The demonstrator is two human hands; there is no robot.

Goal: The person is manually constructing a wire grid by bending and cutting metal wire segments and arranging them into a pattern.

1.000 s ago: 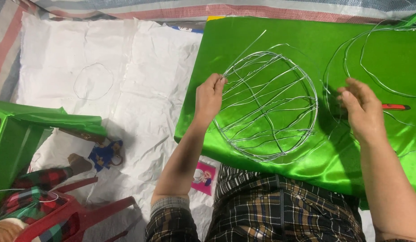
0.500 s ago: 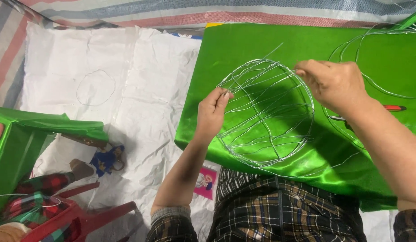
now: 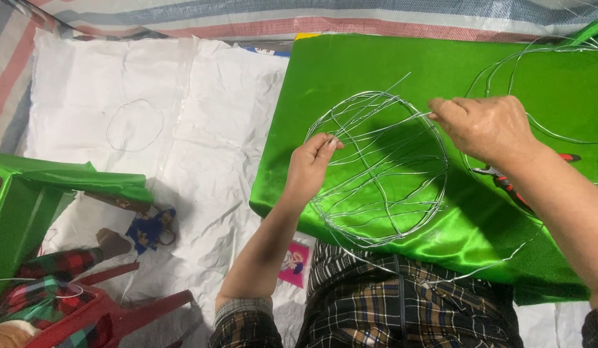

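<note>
Both hands pinch the wire frame [image 3: 376, 171]: left hand [image 3: 308, 164] w/ fingertips at its rim, right hand [image 3: 486, 129] closed on a strand (springy, prob. thin), so loose grip could let it snap out of shape.

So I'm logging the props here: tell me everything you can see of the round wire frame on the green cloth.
The wire frame is a rounded cage of thin, shiny silver wire: several loops form its rim, and crossing strands bow across the middle. A loose end sticks out at the top. It rests on the green satin cloth, near its front edge. The left hand pinches its left rim; the right hand grips the upper right rim.
</note>
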